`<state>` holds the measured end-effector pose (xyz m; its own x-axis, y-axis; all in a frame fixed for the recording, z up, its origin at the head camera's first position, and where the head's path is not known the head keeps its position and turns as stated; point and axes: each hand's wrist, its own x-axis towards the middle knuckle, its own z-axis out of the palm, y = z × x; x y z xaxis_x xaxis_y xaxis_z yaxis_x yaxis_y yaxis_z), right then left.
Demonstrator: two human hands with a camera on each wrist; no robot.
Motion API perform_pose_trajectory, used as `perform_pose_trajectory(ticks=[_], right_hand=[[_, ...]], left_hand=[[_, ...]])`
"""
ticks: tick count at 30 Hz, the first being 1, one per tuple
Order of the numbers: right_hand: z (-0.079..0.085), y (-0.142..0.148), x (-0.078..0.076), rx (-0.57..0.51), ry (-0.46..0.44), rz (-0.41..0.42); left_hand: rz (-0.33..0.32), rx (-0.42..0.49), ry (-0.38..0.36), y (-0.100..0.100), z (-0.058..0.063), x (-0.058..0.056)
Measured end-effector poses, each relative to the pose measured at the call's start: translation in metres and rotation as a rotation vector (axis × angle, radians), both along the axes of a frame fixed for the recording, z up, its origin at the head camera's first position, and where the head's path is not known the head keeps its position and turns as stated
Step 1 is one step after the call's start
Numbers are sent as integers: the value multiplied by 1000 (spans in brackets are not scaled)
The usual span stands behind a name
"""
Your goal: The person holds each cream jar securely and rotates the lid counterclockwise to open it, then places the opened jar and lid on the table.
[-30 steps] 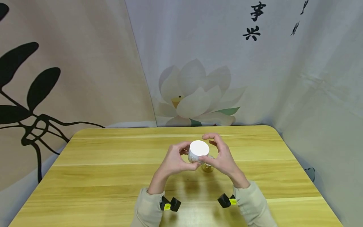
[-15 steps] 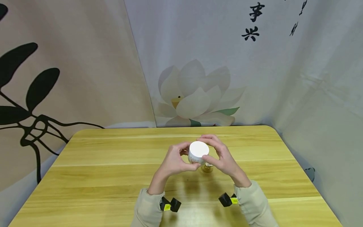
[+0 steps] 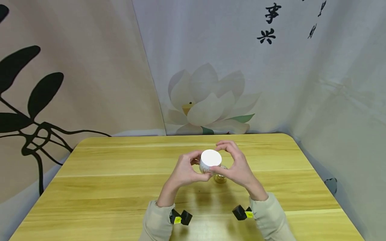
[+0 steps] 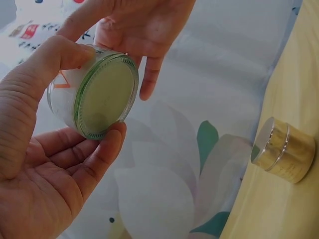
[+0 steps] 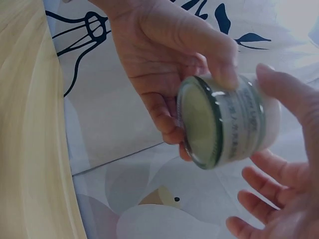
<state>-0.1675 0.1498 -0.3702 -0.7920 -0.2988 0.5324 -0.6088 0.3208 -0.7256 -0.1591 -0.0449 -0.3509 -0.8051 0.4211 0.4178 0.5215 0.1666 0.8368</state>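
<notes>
I hold a short, round glass jar [image 5: 234,124] above the table [image 3: 105,187], my left hand's [image 3: 187,172] fingers and thumb around its lower part. Its plain white lid [image 3: 210,157] is on and faces up toward me, my right hand [image 3: 236,169] beside it. The clear wall carries printed characters and an orange mark; its base looks pale green.

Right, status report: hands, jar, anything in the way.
Left hand grips jar, held above table. White lid on; right hand at it thumb-side, other fingers spread. Gold pot standing nearby; nothing seen blocking either hand.
</notes>
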Motion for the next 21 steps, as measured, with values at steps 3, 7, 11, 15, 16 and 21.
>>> perform_pose_trajectory(ticks=[3, 7, 11, 15, 16, 21], right_hand=[[0, 3, -1, 12, 8, 50], [2, 6, -3, 40, 22, 124], [1, 6, -2, 56, 19, 105], [0, 2, -1, 47, -19, 9], [0, 2, 0, 41, -27, -4], [0, 1, -1, 19, -29, 7]], left_hand=[[-9, 3, 0, 0, -1, 0], [-22, 10, 3, -1, -2, -1], [-19, 8, 4, -1, -3, -1], [-5, 1, 7, -1, -2, -1], [-2, 0, 8, -1, -2, -1], [1, -3, 5, -1, -1, 0]])
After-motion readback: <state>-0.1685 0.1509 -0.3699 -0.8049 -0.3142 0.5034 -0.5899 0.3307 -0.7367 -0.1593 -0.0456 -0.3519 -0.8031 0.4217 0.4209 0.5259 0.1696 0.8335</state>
